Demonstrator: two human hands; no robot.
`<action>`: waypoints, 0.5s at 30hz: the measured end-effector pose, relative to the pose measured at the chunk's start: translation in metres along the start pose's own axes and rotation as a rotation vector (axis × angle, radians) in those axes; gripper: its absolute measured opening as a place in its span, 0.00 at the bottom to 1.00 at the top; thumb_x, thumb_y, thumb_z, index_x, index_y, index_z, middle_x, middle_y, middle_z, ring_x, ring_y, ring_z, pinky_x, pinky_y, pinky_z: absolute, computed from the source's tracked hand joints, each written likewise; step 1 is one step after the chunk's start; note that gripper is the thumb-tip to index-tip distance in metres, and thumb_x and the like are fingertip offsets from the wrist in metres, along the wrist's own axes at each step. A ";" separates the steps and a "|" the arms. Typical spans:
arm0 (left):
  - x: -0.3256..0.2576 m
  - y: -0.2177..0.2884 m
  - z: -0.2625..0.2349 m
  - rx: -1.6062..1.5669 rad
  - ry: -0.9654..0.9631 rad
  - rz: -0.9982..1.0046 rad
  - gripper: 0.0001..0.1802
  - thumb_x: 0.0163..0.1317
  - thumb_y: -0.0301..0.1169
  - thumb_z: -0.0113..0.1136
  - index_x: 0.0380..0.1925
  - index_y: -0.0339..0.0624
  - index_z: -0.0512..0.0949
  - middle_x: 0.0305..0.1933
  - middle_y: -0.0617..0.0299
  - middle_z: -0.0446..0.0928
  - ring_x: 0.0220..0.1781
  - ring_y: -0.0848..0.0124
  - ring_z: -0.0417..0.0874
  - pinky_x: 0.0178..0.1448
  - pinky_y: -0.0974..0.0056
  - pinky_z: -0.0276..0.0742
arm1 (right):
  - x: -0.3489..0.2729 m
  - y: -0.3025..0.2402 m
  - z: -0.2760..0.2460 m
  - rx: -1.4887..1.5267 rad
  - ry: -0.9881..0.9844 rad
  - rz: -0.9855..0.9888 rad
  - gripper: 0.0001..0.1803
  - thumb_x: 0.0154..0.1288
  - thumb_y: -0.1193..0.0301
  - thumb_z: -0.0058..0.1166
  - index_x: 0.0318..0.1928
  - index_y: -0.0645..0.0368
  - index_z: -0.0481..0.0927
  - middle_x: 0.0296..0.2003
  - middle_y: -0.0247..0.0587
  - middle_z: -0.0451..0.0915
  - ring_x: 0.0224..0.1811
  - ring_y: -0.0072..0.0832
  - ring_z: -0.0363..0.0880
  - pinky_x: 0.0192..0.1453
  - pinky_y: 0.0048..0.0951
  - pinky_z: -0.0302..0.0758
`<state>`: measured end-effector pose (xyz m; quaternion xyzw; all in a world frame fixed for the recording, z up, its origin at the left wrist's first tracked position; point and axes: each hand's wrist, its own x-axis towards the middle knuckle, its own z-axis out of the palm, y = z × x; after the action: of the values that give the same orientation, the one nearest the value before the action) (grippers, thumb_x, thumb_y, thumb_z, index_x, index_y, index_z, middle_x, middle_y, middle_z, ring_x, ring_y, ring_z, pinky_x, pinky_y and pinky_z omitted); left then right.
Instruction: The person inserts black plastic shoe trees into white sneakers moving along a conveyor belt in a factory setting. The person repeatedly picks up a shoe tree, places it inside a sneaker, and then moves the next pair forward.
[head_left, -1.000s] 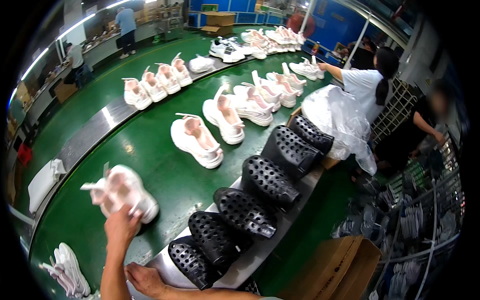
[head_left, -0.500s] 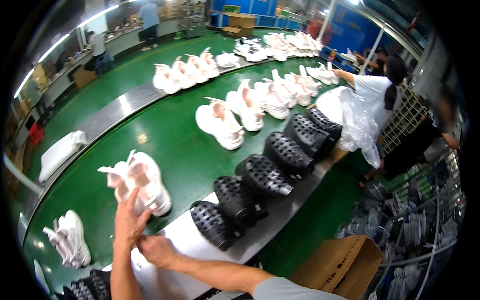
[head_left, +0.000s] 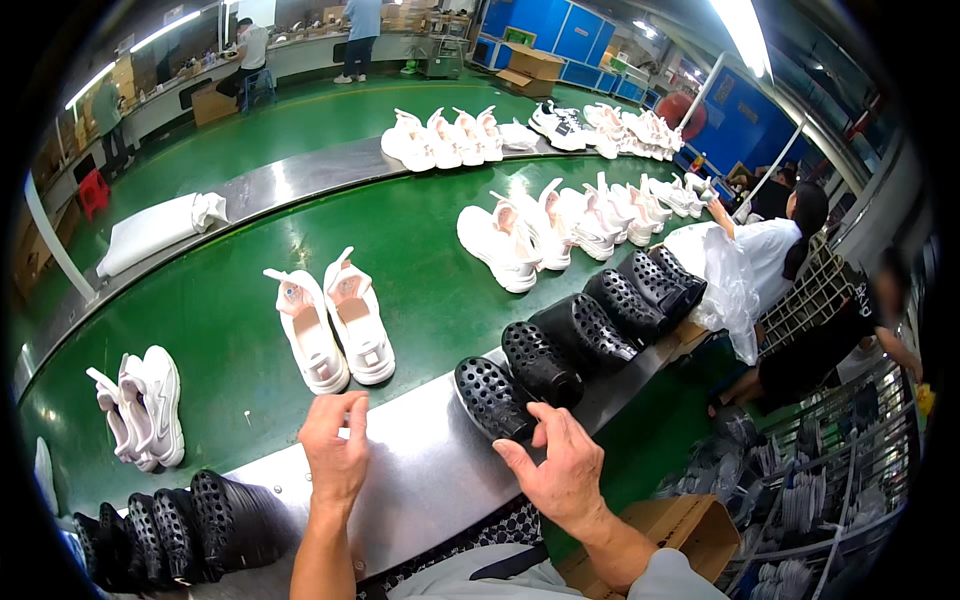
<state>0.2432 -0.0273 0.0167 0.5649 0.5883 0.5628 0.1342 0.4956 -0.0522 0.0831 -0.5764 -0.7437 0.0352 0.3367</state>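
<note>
My left hand (head_left: 336,445) is just below the heels of a pair of white sneakers (head_left: 338,335) on the green belt. Its fingers are loosely bent, the thumb stands apart, and nothing shows in it. To the right, my right hand (head_left: 560,465) reaches to the near end of a black clog-shaped piece full of round holes (head_left: 490,397). Thumb and forefinger spread either side of that end with a gap between them; whether they touch it is unclear. The piece stands first in a row of similar ones on the metal ledge.
Several black perforated pieces (head_left: 215,530) stand at the lower left, near another white pair (head_left: 148,405). More white sneakers (head_left: 497,248) line the belt's far right. A white roll (head_left: 160,235) lies on the far metal rail. A cardboard box (head_left: 690,530) and a co-worker (head_left: 775,260) are at the right.
My hands, close together near the white pair before, have parted. The left has drawn back from the sneakers; the right has gone over to the nearest black piece. The view has shifted too.
</note>
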 end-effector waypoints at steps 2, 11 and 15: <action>-0.003 0.002 0.006 -0.030 -0.044 0.020 0.03 0.64 0.23 0.65 0.36 0.35 0.84 0.34 0.54 0.82 0.35 0.61 0.82 0.36 0.62 0.78 | -0.001 0.005 0.001 -0.110 -0.001 -0.022 0.28 0.56 0.58 0.74 0.49 0.63 0.79 0.25 0.36 0.71 0.26 0.34 0.73 0.29 0.36 0.70; -0.012 0.017 0.013 -0.243 -0.159 -0.179 0.12 0.62 0.25 0.68 0.46 0.34 0.84 0.39 0.52 0.86 0.39 0.66 0.84 0.43 0.64 0.81 | 0.004 -0.005 -0.004 -0.082 0.085 -0.157 0.21 0.53 0.69 0.74 0.46 0.65 0.82 0.26 0.40 0.75 0.24 0.35 0.75 0.28 0.34 0.72; -0.011 0.015 0.026 -1.188 -0.572 -0.419 0.56 0.57 0.34 0.76 0.79 0.45 0.50 0.71 0.43 0.69 0.63 0.58 0.79 0.68 0.54 0.74 | 0.005 -0.032 -0.011 0.363 -0.068 0.040 0.19 0.59 0.72 0.72 0.47 0.68 0.82 0.27 0.36 0.75 0.24 0.21 0.72 0.27 0.25 0.71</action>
<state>0.2750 -0.0266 0.0148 0.3962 0.2185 0.5808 0.6767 0.4740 -0.0619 0.1083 -0.5194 -0.7244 0.1952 0.4091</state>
